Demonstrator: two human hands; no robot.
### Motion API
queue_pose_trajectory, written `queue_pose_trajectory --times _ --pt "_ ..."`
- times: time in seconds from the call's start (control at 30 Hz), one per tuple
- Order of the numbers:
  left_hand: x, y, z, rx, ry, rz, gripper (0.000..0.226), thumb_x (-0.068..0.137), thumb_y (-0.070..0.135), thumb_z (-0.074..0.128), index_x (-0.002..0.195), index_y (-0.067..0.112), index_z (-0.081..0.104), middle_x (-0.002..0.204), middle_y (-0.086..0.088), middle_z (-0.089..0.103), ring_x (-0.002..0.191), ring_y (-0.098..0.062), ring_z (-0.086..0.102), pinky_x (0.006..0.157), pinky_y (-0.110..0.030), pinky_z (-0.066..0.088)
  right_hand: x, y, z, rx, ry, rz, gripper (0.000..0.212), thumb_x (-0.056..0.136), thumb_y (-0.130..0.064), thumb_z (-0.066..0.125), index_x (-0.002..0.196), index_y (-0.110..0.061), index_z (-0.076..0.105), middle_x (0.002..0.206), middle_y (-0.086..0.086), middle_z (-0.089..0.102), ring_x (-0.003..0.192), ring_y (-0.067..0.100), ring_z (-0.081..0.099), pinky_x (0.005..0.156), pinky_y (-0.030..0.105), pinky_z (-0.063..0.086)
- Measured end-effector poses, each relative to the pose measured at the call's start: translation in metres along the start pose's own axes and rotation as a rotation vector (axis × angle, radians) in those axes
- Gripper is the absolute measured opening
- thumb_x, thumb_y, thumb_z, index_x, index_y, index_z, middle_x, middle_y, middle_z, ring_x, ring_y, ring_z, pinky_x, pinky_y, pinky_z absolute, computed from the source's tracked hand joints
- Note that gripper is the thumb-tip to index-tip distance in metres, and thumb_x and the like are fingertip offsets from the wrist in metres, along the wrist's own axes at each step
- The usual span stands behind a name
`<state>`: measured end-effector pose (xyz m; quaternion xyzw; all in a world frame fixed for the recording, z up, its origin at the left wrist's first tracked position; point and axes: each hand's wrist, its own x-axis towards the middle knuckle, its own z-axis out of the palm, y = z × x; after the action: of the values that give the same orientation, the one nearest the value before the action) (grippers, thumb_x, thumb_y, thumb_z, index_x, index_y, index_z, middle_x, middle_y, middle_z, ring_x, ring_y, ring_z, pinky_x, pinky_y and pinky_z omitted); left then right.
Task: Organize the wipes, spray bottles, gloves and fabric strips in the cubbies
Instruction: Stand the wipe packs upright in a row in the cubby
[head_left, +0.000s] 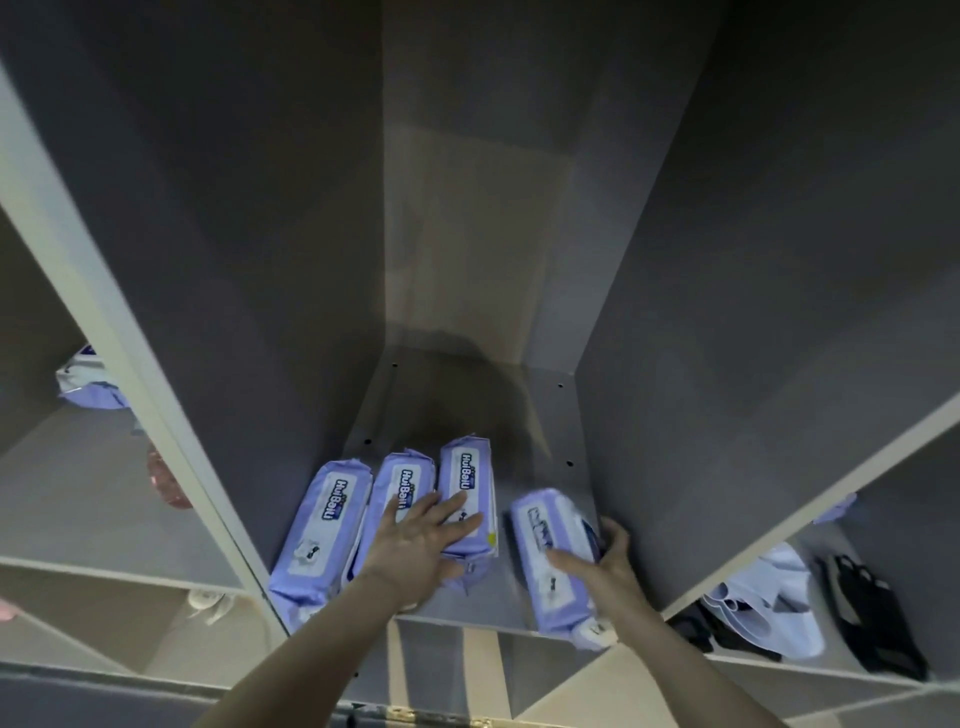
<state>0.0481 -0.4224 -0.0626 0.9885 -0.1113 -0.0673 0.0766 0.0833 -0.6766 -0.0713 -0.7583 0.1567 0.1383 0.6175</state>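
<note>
Wipes fill the middle cubby: along its shelf (540, 441), from the left wall, three packs lie side by side, the first pack (317, 525), the second pack (402, 488) and the third pack (467, 493). I keep my left hand (421, 540) flat on the second and third, fingers straight and spread, to pin the row. Near the right wall, apart from the row, my right hand (602, 558) grips the fourth pack (553, 551), fingers curled round its far side, thumb on top. It overhangs the shelf's front edge, so I judge it best to slide it leftward and inward, parallel to the rest.
</note>
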Motion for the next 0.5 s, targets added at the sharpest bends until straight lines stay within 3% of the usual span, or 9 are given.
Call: queue_pose_trajectory --times 0.07,0.13,0.2,0.37,0.43,0.5 --pt "0.002 0.003 -0.002 -0.070 -0.024 -0.029 0.061 0.092 0.045 0.050 0.145 0.046 0.021 0.159 0.017 0.007 0.148 -0.013 0.005 0.117 -0.054 0.003 0.006 -0.006 0.001 0.328 -0.062 0.138 0.062 0.071 -0.012 0.080 0.122 -0.009 0.045 0.112 0.019 0.066 0.088 0.033 0.070 0.075 0.043 0.058" --pt "0.003 0.006 -0.004 -0.101 -0.022 -0.038 0.058 0.094 0.043 0.047 0.145 0.046 0.021 0.159 0.018 0.005 0.148 -0.012 0.002 0.117 -0.053 0.000 0.008 -0.013 0.013 0.482 -0.190 0.224 0.045 0.079 -0.014 0.071 0.120 -0.003 0.055 0.109 0.022 0.069 0.086 0.032 0.072 0.068 0.039 0.059" --pt "0.002 0.004 -0.004 -0.119 -0.034 -0.053 0.056 0.096 0.038 0.046 0.145 0.046 0.021 0.159 0.018 0.004 0.148 -0.012 0.000 0.118 -0.053 -0.001 0.010 -0.015 0.025 0.304 -0.268 0.240 0.039 0.086 -0.020 0.066 0.121 -0.005 0.057 0.107 0.015 0.072 0.089 0.028 0.072 0.068 0.033 0.057" --pt "0.000 0.002 -0.006 -0.115 -0.039 -0.060 0.056 0.097 0.034 0.045 0.146 0.044 0.019 0.159 0.017 0.001 0.148 -0.012 -0.005 0.118 -0.053 -0.005 0.011 -0.025 0.029 -0.148 -0.249 0.226 0.030 0.094 -0.031 0.056 0.119 -0.014 0.054 0.103 0.004 0.072 0.086 0.019 0.069 0.063 0.027 0.052" --pt "-0.002 0.004 -0.013 -0.091 -0.100 -0.059 0.056 0.097 0.038 0.043 0.147 0.043 0.017 0.159 0.016 -0.002 0.148 -0.012 -0.008 0.118 -0.053 -0.004 0.009 -0.029 0.034 -0.200 -0.214 0.192 0.028 0.094 -0.027 0.057 0.118 -0.012 0.056 0.102 0.006 0.069 0.079 0.017 0.067 0.060 0.024 0.051" --pt "-0.007 0.003 -0.021 -0.193 -0.075 -0.077 0.057 0.096 0.039 0.047 0.147 0.040 0.022 0.159 0.015 0.001 0.148 -0.012 -0.004 0.119 -0.050 0.004 0.001 -0.034 0.042 -0.254 -0.110 0.028 0.025 0.090 -0.018 0.063 0.115 -0.017 0.059 0.108 0.006 0.068 0.085 0.019 0.066 0.068 0.026 0.052"
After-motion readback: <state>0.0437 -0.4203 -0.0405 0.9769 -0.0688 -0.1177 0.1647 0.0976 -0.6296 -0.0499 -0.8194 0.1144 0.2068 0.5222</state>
